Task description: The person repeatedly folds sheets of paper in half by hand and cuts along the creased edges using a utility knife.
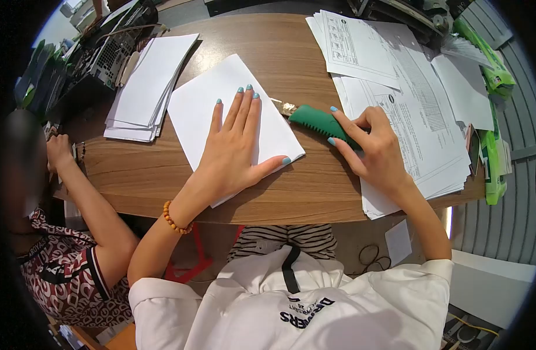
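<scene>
My left hand (236,143) lies flat on a stack of blank white paper (192,108), fingers stretched towards its far edge and the thumb out to the right. In my right hand (375,146) is a green-handled tool (317,121) with a ridged edge, gripped at its right end between thumb and index finger. A gold-coloured collar and a thin pale tip point left from the handle, right at the edge of the white stack. The tool lies low over the brown wooden table (244,201).
Another stack of blank paper (154,81) lies to the left. Printed sheets (422,134) cover the right side, with green packaging (495,169) beyond. Dark equipment (102,64) stands at the back left. A person's hand (59,153) rests at the left table edge.
</scene>
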Tool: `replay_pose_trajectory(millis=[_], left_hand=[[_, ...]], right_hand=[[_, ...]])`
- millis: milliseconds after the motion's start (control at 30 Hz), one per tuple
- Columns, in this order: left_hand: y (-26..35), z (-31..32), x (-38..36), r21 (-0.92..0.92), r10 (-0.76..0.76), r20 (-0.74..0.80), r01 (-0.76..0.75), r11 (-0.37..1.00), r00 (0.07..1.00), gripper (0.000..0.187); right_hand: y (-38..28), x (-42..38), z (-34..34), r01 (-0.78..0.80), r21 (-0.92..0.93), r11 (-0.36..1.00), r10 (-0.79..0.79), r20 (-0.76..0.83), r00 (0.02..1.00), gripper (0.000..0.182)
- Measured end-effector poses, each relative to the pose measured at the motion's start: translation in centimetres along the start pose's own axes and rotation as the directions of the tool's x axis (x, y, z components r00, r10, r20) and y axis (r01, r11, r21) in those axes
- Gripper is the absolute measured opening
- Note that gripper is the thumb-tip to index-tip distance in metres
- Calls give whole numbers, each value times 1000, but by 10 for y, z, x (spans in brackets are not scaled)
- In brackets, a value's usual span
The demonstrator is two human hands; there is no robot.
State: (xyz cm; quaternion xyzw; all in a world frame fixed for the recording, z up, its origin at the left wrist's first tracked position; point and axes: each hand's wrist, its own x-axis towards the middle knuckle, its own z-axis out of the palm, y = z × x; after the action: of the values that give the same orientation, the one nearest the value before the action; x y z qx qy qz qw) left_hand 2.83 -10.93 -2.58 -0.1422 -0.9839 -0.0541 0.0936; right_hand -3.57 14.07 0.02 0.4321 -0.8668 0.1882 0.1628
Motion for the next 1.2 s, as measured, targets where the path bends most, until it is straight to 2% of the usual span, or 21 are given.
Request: replay_pose_trajectory(millis=[67, 133, 500, 633, 700, 767, 800, 833, 867, 900, 933, 967, 1000, 1033, 1100, 1167, 1200], left_hand=[[1, 1, 0, 24, -13, 39, 12, 1000, 999, 94], [0, 3, 0, -39, 21, -50, -23, 999, 999, 92], [1, 1, -1, -73, 8, -95, -15, 997, 995, 91], [1, 1, -2, -46, 18, -105, -23, 999, 994, 91], [1, -1, -2, -53, 6, -33, -7, 999, 999, 91], [1, -2, -3, -54, -1, -62, -3, 999, 998, 88], [1, -3, -3, -83, -8, -64, 3, 997, 998, 86], [2, -3, -2, -114, -10, -66, 3, 993, 998, 84], [3, -4, -3, -217, -35, -102, 12, 976, 994, 80], [3, -4, -3, -221, -24, -121, -3, 975, 992, 80], [4, -3, -4, -240, -63, -155, 24, 971, 986, 79], [4, -2, -4, -260, -101, -186, 51, 964, 977, 78], [4, -2, -3, -266, -92, -199, 37, 963, 976, 78], [4, -1, -3, -267, -96, -210, 38, 963, 973, 77], [3, 0, -4, -265, -103, -229, 40, 963, 968, 74], [5, -3, -4, -286, -97, -244, 24, 958, 965, 71], [5, -6, -5, -301, -122, -251, 42, 953, 960, 70]], right_hand=[[4, 6, 4, 7, -20, 1000, -7, -19, 1000, 40], [7, 16, 13, 19, -25, 1000, -20, -36, 999, 39], [27, 87, 55, 107, -16, 994, -109, -112, 988, 36], [39, 114, 71, 35, -55, 998, -43, -150, 988, 35], [42, 125, 66, 0, -66, 998, -12, -180, 984, 35], [39, 119, 60, -123, -6, 992, 122, -102, 987, 36], [38, 114, 58, -78, -15, 997, 75, -135, 988, 39], [37, 109, 58, 41, -26, 999, -46, -240, 970, 40], [27, 103, 52, 6, 35, 999, 2, -230, 973, 39], [14, 96, 44, -32, 95, 995, 52, -218, 975, 39], [1, 88, 34, -202, 419, 885, 225, -7, 974, 37], [-10, 80, 26, -394, 652, 647, 312, 245, 918, 35], [-13, 72, 26, -481, 726, 491, 294, 382, 876, 35], [-16, 65, 21, -598, 702, 385, 284, 526, 801, 38], [-15, 59, 19, -512, 750, 418, 231, 458, 859, 35], [-2, 71, -6, -419, 535, 734, 248, 363, 898, 33], [10, 75, -10, -275, 365, 890, 230, 162, 960, 35]])
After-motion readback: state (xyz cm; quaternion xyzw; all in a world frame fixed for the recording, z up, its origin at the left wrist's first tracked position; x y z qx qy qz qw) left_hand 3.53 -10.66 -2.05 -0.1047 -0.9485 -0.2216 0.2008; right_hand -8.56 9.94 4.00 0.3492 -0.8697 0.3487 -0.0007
